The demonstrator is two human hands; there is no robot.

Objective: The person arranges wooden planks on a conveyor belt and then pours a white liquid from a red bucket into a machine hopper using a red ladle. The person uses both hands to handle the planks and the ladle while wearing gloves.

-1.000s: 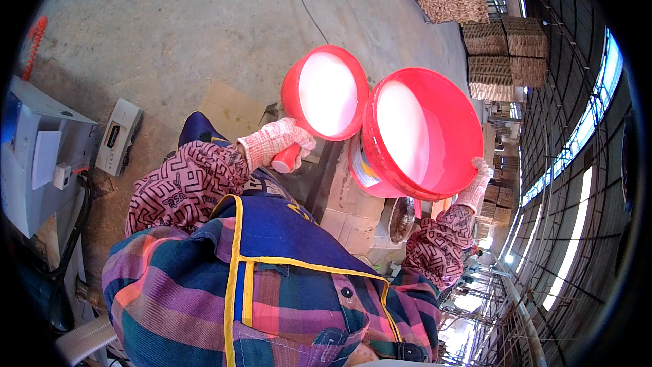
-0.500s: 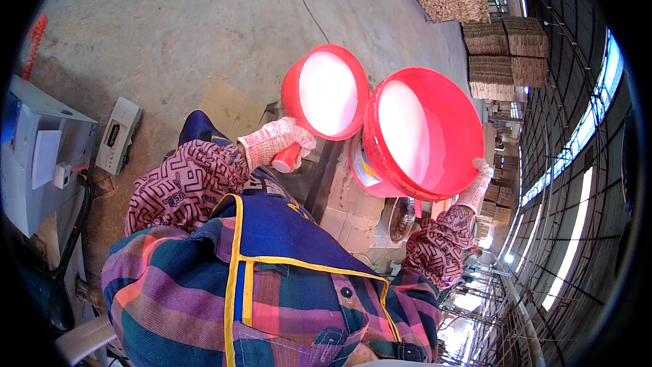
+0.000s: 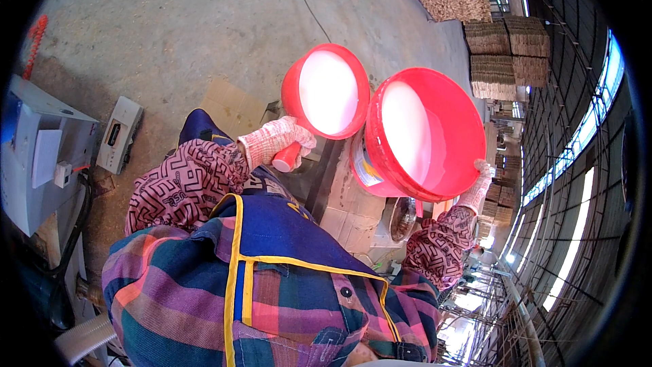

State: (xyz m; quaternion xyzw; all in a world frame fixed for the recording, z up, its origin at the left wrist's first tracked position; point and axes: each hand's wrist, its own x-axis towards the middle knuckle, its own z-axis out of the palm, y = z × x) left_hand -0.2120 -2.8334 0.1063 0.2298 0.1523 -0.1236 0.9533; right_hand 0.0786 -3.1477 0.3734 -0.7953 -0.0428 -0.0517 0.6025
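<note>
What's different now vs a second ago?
Nothing visibly changed; nothing was taken hold of or let go. The left hand still grips the red dipper by its handle, the right hand still holds the tilted red bucket at its rim. White liquid shows in both.

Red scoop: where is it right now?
In the head view, the red scoop is in the upper middle, its handle in the gloved left hand. It is immediately left of the larger red bucket.
</note>
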